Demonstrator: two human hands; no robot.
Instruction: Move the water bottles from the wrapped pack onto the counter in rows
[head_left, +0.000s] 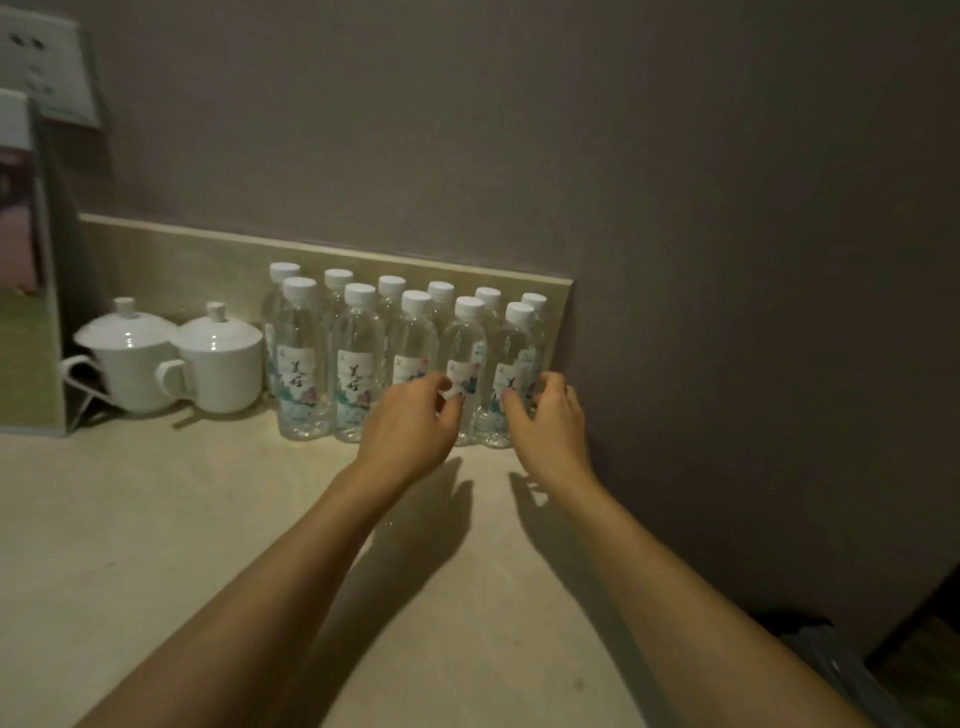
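Two bare arms reach forward across a pale counter (156, 519). The left hand (410, 421), fingers loosely curled, touches the fourth front-row bottle (464, 364) without clearly gripping it. The right hand (545, 421) curls round the fifth, rightmost front bottle (511, 374). Ten capped water bottles (301, 358) stand upright in two rows at twelve o'clock, against the low back ledge (208, 254). At ten o'clock sit two white lidded cups (218, 358). The wrapped pack is not visible. Best now: nudge each bottle gently at its base, keeping rows straight and labels forward.
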